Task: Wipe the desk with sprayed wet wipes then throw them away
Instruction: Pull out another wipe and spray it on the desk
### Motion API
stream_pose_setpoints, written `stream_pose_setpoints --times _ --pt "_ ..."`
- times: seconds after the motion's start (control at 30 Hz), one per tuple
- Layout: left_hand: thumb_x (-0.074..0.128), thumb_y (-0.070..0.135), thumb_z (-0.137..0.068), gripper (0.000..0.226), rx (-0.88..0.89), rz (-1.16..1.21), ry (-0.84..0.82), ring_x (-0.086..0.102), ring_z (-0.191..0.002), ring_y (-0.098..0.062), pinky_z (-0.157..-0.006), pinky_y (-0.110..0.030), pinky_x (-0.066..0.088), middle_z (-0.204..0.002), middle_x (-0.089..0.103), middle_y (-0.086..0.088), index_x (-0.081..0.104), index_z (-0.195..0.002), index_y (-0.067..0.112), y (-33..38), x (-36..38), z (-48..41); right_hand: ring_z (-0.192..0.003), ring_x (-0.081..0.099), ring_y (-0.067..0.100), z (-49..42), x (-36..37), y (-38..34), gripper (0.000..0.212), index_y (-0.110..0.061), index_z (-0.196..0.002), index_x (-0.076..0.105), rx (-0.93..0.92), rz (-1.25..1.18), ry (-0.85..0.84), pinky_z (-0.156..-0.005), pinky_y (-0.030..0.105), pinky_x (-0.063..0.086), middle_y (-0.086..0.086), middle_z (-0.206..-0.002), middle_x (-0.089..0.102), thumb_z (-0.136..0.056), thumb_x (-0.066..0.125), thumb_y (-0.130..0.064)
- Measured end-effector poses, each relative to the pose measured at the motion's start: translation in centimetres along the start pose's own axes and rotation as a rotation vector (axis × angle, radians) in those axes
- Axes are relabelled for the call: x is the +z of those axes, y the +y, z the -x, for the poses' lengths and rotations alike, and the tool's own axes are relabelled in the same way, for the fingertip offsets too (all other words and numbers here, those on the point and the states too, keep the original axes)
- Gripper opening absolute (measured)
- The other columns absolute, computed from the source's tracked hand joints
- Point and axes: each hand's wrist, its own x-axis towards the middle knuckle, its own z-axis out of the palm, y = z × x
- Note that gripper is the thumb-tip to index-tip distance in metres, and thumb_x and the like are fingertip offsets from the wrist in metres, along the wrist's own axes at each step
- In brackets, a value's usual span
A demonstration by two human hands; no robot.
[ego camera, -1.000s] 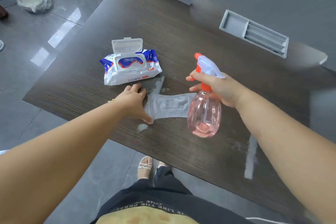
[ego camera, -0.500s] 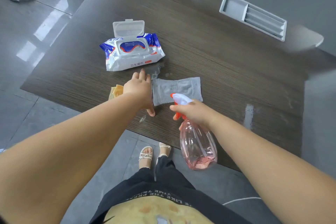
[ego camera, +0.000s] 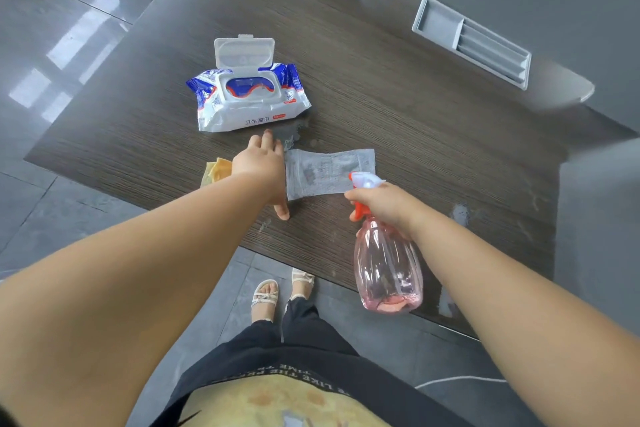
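A damp grey wet wipe (ego camera: 329,172) lies spread flat on the dark wood desk (ego camera: 398,107). My left hand (ego camera: 261,163) rests flat on the wipe's left edge, fingers apart, pinning it down. My right hand (ego camera: 384,204) grips the neck of a pink see-through spray bottle (ego camera: 388,263) with a white and orange trigger head, its nozzle pointing at the wipe from the near side. A blue and white pack of wet wipes (ego camera: 247,100) sits behind my left hand with its lid flipped up.
A yellow cloth (ego camera: 216,170) peeks out from under my left wrist. A grey cable tray (ego camera: 471,40) is set into the desk at the back right. Wet patches (ego camera: 460,211) shine on the desk to the right. My sandalled feet (ego camera: 273,291) stand on the tiled floor below the near edge.
My right hand brought the spray bottle from upright beside the wipe down to the near edge and tilted its nozzle at the wipe. The wipe now lies flatter. My left hand stayed in place.
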Motion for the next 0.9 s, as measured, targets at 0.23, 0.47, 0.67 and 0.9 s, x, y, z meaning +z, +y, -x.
stream_pose_setpoints --times 0.23,0.47,0.67,0.9 --pt "0.084 0.057 -0.049 0.141 -0.009 -0.001 -0.011 0.006 -0.144 -0.028 -0.108 -0.040 0.034 -0.157 -0.002 -0.010 -0.002 -0.149 0.009 0.1 -0.2 0.0 -0.071 0.060 0.020 -0.3 -2.1 1.4 0.041 -0.007 -0.120 0.058 0.014 -0.052 0.088 -0.067 0.034 0.042 0.011 -0.083 0.064 -0.085 0.059 -0.029" --pt "0.084 0.058 -0.047 0.141 -0.012 0.005 -0.002 0.009 -0.142 -0.027 -0.106 -0.038 0.036 -0.157 0.001 -0.008 0.001 -0.149 0.010 0.1 -0.2 0.0 -0.085 0.068 0.019 -0.3 -1.4 1.1 0.064 -0.035 -0.126 0.053 -0.069 -0.070 0.020 -0.088 0.048 0.052 -0.002 -0.094 0.067 -0.064 0.063 -0.046" --pt "0.084 0.059 -0.045 0.142 -0.016 0.014 0.005 0.009 -0.142 -0.026 -0.107 -0.037 0.036 -0.157 0.001 -0.007 0.001 -0.149 0.010 0.0 0.0 -0.1 -0.082 0.066 0.027 -0.5 1.2 -0.9 0.071 -0.030 -0.113 0.060 -0.092 0.014 -0.054 -0.086 0.054 0.051 0.008 -0.095 0.071 -0.047 0.059 -0.055" --pt "0.084 0.059 -0.048 0.140 -0.015 0.007 0.002 0.008 -0.143 -0.026 -0.105 -0.037 0.036 -0.157 -0.001 -0.008 0.000 -0.149 0.009 0.1 0.0 0.0 -0.077 0.065 0.026 -0.5 1.3 -1.3 0.066 -0.019 -0.122 0.057 -0.074 0.049 -0.071 -0.083 0.052 0.052 0.009 -0.090 0.068 -0.061 0.061 -0.044"
